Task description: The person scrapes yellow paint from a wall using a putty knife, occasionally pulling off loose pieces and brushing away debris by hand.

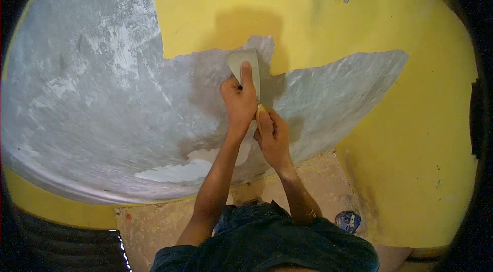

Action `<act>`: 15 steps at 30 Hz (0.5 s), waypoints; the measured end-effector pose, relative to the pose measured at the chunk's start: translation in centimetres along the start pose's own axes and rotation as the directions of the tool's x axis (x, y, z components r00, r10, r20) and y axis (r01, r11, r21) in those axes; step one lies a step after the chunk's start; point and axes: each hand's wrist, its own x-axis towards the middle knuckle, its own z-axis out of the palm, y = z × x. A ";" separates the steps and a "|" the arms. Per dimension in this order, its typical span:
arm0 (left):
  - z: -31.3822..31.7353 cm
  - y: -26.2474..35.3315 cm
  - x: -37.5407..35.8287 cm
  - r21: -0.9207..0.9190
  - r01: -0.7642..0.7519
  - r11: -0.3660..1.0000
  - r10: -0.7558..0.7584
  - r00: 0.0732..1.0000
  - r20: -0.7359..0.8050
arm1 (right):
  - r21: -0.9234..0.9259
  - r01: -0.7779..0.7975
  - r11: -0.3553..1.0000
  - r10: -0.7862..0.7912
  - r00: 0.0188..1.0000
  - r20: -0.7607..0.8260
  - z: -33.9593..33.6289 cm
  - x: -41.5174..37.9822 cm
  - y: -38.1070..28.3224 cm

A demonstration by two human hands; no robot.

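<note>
A putty knife (241,58) with a broad pale blade and a light wooden handle rests at the wall in front of me. My right hand (273,141) is closed around its handle. Higher up, my left hand (240,101) grips the blade, one digit lying straight along its face. The blade's upper edge sits just below the ragged border between the yellow paint (215,0) and the grey bare patch (154,113). A small notch of grey reaches into the yellow above the blade. Shadows of both hands fall on the wall.
Low on the grey patch is a smooth white area (177,172). Two small holes (346,0) mark the yellow paint at upper right. A blue, round-looking object (348,221) stands on the stained floor (154,231) at right. Something dark and ribbed (61,246) lies at lower left.
</note>
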 end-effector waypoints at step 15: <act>-2.6 0.2 0.8 0.083 0.074 0.994 -0.078 0.996 0.048 | -0.011 0.012 1.000 -0.012 1.000 0.008 1.9 -0.1 0.5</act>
